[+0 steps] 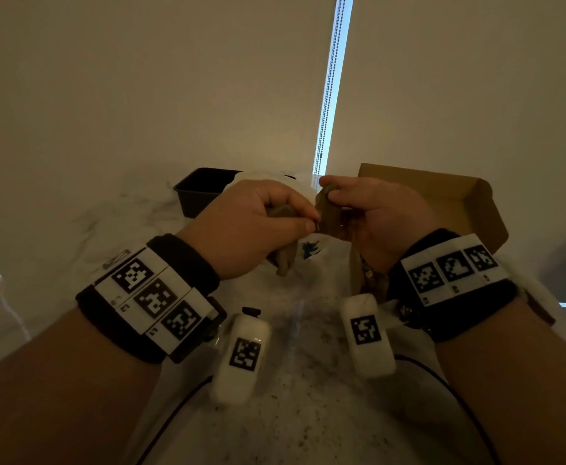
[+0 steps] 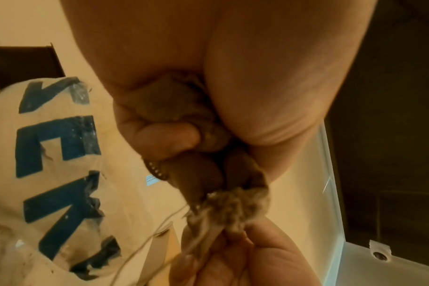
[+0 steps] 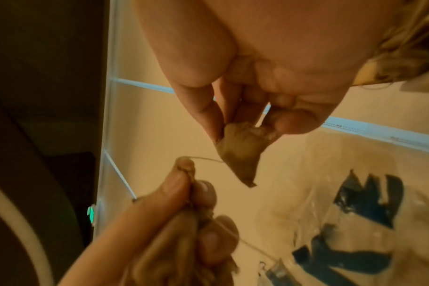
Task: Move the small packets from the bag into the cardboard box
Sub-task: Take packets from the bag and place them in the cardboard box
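A person stands at a pale marbled counter (image 1: 308, 414), both hands raised above it and nearly meeting, each gripping small brown packets. The left hand (image 1: 254, 226) is curled into a fist around a bunch of packets (image 2: 174, 102); the thumb lies across the top, and packet ends poke out below the palm and past the fingertips. From the left wrist view, the curled fingers (image 2: 159, 135) press the bunch against the base of the thumb, with a frayed packet edge spilling out toward the other hand. The right hand (image 1: 375, 219) pinches a single pyramid-shaped packet (image 3: 240, 151) by its upper edge between the thumb and the first fingers, its pointed end hanging free beneath them; more brown packets appear tucked lower in that palm, though how many cannot be told. A thin string (image 3: 206, 159) runs from the pinched packet across to the left hand's fingertips. Beneath and behind the hands lies a white plastic bag (image 2: 49, 154) with blue lettering. The open cardboard box (image 1: 442, 203) stands just beyond the right hand, its lid tilted back. A dark tray (image 1: 201, 189) sits behind the left hand, against the wall.
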`<control>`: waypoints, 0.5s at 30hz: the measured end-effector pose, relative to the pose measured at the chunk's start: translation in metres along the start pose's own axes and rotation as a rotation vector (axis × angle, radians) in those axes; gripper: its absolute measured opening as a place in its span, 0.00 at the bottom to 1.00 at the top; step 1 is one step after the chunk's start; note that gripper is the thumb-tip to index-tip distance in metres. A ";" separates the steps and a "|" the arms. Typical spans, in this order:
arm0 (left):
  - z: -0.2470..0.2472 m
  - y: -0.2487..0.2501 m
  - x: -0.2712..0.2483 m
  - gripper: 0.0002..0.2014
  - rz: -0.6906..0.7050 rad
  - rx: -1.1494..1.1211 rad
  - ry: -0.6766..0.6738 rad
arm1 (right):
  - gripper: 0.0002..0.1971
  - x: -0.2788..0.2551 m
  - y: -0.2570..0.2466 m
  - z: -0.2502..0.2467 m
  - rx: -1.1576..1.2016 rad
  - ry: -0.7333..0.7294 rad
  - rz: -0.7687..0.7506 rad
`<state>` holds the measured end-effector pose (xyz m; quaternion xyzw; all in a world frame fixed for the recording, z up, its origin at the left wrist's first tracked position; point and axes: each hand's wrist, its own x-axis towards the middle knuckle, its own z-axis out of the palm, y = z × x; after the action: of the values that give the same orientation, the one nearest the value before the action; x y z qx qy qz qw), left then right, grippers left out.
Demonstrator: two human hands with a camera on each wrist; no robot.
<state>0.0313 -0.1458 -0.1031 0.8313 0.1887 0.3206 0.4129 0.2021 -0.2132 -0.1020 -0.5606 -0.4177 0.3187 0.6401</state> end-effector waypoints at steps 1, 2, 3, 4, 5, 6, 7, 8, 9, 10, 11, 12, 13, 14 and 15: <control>0.000 0.000 0.001 0.04 -0.005 -0.040 0.040 | 0.12 0.000 0.000 0.002 -0.042 -0.020 -0.006; -0.001 -0.001 0.002 0.03 -0.017 -0.080 0.082 | 0.11 -0.001 -0.001 0.003 -0.066 -0.035 -0.012; -0.002 -0.002 0.003 0.03 -0.037 -0.118 0.121 | 0.11 -0.003 -0.002 0.005 -0.066 -0.049 -0.013; -0.002 -0.004 0.004 0.02 -0.061 -0.148 0.154 | 0.10 -0.004 -0.002 0.007 -0.036 -0.066 -0.009; -0.002 -0.004 0.005 0.02 -0.084 -0.170 0.177 | 0.10 -0.005 -0.002 0.009 0.008 -0.089 -0.002; -0.002 -0.005 0.005 0.02 -0.099 -0.179 0.190 | 0.10 -0.005 -0.001 0.010 0.047 -0.109 0.003; -0.001 -0.005 0.005 0.02 -0.108 -0.183 0.199 | 0.11 -0.006 -0.001 0.011 0.066 -0.124 0.001; -0.001 -0.004 0.005 0.02 -0.113 -0.189 0.204 | 0.12 -0.006 0.000 0.012 0.063 -0.132 -0.008; 0.000 -0.004 0.005 0.01 -0.117 -0.200 0.209 | 0.12 -0.007 -0.001 0.013 0.042 -0.135 -0.021; 0.000 -0.003 0.005 0.01 -0.120 -0.208 0.212 | 0.12 -0.007 -0.001 0.013 0.017 -0.136 -0.037; 0.000 -0.002 0.005 0.01 -0.121 -0.212 0.215 | 0.13 -0.007 -0.001 0.013 0.001 -0.137 -0.047; 0.000 -0.002 0.005 0.01 -0.122 -0.212 0.215 | 0.12 -0.007 -0.001 0.012 0.005 -0.135 -0.045; 0.000 -0.002 0.005 0.01 -0.123 -0.210 0.211 | 0.11 -0.007 -0.002 0.011 0.017 -0.129 -0.034; 0.001 -0.001 0.005 0.01 -0.126 -0.209 0.202 | 0.09 -0.007 -0.003 0.011 0.030 -0.117 -0.026; 0.001 -0.001 0.004 0.01 -0.132 -0.212 0.191 | 0.08 -0.007 -0.004 0.011 0.034 -0.103 -0.023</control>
<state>0.0354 -0.1436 -0.1024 0.7346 0.2466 0.3887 0.4986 0.1889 -0.2152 -0.0996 -0.5275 -0.4511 0.3467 0.6309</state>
